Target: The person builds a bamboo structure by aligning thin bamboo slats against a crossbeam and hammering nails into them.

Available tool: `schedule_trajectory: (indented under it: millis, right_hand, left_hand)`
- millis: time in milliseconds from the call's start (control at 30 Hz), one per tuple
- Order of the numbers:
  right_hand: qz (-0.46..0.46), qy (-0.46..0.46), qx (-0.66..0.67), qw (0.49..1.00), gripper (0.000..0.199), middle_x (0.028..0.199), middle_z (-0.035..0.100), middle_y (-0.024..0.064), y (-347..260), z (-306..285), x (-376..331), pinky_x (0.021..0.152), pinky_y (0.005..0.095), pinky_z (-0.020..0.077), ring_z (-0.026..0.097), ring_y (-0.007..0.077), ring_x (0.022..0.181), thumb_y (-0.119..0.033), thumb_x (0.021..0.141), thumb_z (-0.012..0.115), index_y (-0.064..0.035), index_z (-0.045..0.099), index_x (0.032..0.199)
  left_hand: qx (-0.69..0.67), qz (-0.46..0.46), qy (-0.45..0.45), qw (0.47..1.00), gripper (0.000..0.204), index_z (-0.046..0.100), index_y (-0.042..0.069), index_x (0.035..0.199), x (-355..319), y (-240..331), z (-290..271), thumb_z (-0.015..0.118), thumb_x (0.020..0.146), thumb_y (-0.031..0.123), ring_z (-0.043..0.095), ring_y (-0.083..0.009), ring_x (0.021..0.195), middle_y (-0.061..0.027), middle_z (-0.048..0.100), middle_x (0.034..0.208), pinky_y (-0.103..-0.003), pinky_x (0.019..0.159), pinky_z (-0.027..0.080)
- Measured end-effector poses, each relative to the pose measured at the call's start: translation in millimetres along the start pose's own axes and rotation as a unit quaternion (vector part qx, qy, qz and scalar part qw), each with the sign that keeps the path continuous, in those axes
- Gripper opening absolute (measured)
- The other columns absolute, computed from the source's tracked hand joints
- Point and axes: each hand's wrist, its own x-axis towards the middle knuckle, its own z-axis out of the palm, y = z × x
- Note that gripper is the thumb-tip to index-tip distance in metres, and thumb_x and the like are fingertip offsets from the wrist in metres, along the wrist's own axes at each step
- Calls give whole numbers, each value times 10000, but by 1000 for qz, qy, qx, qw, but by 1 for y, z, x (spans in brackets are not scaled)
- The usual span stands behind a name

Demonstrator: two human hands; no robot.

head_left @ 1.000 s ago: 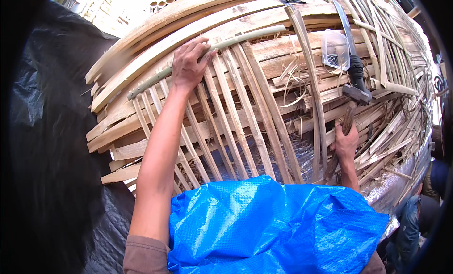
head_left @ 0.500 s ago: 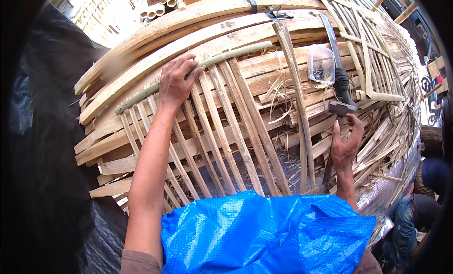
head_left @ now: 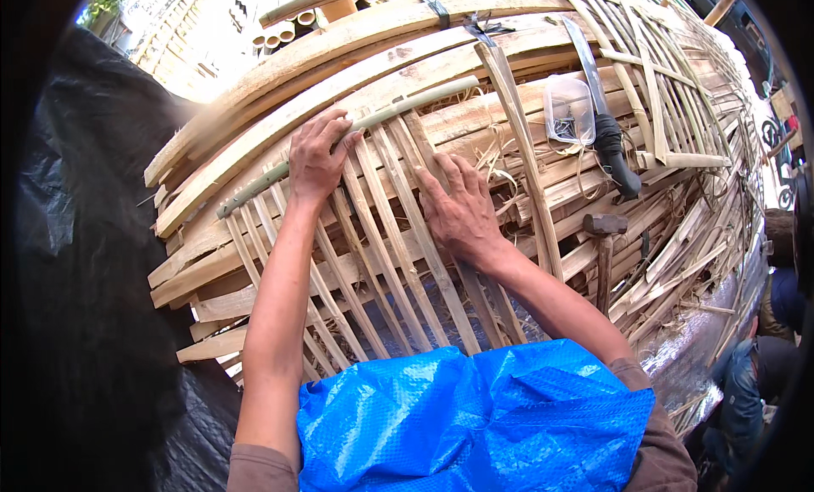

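Observation:
My left hand (head_left: 317,157) is closed round a green bamboo pole (head_left: 386,112) that lies across the upper ends of several thin wooden slats (head_left: 394,229), evenly spaced like a rack. To its right, my right hand (head_left: 462,211) rests over the last slats of the row, palm down, fingers stretched and slightly apart. Its palm hides part of those slats. A hammer (head_left: 604,225) with a dark head and wooden handle lies on the wood to the right, touched by neither hand.
A clear plastic tub (head_left: 570,111) of nails stands beside a machete (head_left: 587,68) with a black handle. Stacked planks (head_left: 339,64) lie beneath and beyond the rack. Blue sheeting (head_left: 466,416) is in front of me, black sheeting (head_left: 93,238) at left. Another person (head_left: 742,390) is at lower right.
My right hand has left the hammer and moved left onto the slats. The hammer now lies on the wood. My left hand keeps its hold on the bamboo pole.

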Motion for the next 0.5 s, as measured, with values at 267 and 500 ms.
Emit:
schedule_trajectory:
  millis: [267,500]
  right_hand:
    - [-3,-39,-25,999,529,1482,415,219,-4,0,-6,1177,521,259,359,391,1389,-178,903,574,-57,522,1415]
    - [0,-62,-34,997,552,1487,419,205,-2,0,-7,1211,533,230,354,376,1412,-126,886,578,-47,501,1427]
  left_hand:
    - [-7,1,-6,1000,282,717,104,1057,0,5,-2,721,914,347,648,-277,1139,-48,705,1229,-409,964,486]
    - [-3,2,9,1000,297,736,128,1046,-1,0,2,708,917,394,650,-250,1139,-27,714,1216,-403,963,483]
